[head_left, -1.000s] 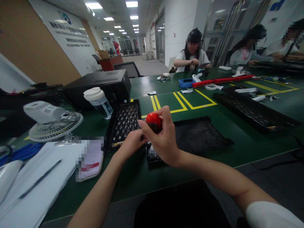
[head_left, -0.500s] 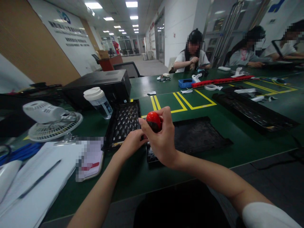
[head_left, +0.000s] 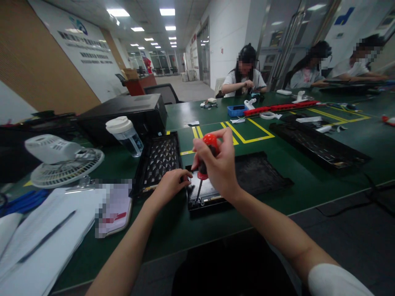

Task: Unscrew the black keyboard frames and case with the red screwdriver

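Observation:
A screwdriver (head_left: 210, 139) with a red and black handle is gripped in my right hand (head_left: 224, 170), its handle tilted away to the upper right. Its thin shaft points down to the near left corner of a black panel (head_left: 259, 174) with a raised rim, beside a small round fitting. My left hand (head_left: 173, 183) is by that panel's left edge, fingers curled and tips close together; whatever they pinch is too small to make out. Left of the panel lies a black tray (head_left: 162, 160) with a bumpy, shiny inside.
On the left are a phone (head_left: 119, 209), clipboard papers (head_left: 58, 234) with a pen, a white fan (head_left: 66, 160) and a lidded cup (head_left: 125, 135). Another black panel (head_left: 317, 142) lies right. Behind are a blue box (head_left: 236, 111) and a red strip (head_left: 282, 107). Several people sit across.
My right hand has tipped the screwdriver, so its shaft now shows, reaching down to the panel corner. My left hand has come away from beneath the right hand. The view has shifted slightly.

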A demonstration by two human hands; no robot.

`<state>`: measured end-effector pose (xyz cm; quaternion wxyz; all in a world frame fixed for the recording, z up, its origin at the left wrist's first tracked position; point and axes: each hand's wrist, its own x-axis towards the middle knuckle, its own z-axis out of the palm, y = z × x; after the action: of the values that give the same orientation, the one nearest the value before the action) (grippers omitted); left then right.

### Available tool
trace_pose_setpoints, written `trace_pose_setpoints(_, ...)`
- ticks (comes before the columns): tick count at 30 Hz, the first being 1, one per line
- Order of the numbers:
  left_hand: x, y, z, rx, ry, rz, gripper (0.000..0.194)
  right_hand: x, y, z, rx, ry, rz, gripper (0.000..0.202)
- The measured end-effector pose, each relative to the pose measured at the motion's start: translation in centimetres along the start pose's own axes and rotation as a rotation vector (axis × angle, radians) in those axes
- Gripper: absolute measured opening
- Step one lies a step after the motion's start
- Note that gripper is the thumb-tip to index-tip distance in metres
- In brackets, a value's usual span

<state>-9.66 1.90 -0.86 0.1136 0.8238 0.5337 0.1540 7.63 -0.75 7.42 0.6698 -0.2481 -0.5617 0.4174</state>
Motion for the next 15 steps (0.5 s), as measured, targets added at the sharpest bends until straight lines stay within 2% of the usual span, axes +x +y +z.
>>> trace_pose_setpoints(3,-0.1,0.4,-0.2,0.037,-0.002,0.016,0.017,0.8,-3.2,-2.2,0.021,0.132,-0.113,0.023)
trace_pose_setpoints(5,-0.2,0.8,-0.2,0.041,-0.007,0.069,0.015,0.7,-5.8,-4.4,-0.009,0.18,-0.128,0.012)
trace_pose_setpoints(7,-0.5,1.4,-0.1,0.011,-0.038,0.145,0.016,0.1,-8.0,-7.1,-0.134,0.16,-0.115,0.014)
trace_pose_setpoints(8,-0.7,2.0,-0.2,-0.016,-0.064,0.185,0.019,-0.3,-8.9,-8.6,-0.25,0.189,-0.096,0.016)
trace_pose_setpoints(11,-1.4,4.2,-0.1,-0.07,-0.186,0.276,0.03,-1.8,-10.4,-13.8,-0.54,0.294,-0.085,0.027)
trace_pose_setpoints(13,-1.9,5.8,0.1,0.001,-0.229,0.297,0.039,-2.6,-10.5,-18.2,-0.794,0.478,-0.089,0.031)
trace_pose_setpoints(14,-2.0,6.6,0.4,0.057,-0.235,0.305,0.045,-2.9,-10.3,-20.6,-0.968,0.581,-0.042,0.034)
trace_pose_setpoints(15,-2.1,7.3,0.7,0.117,-0.233,0.309,0.05,-3.1,-10.1,-23.3,-1.146,0.596,0.076,0.04)
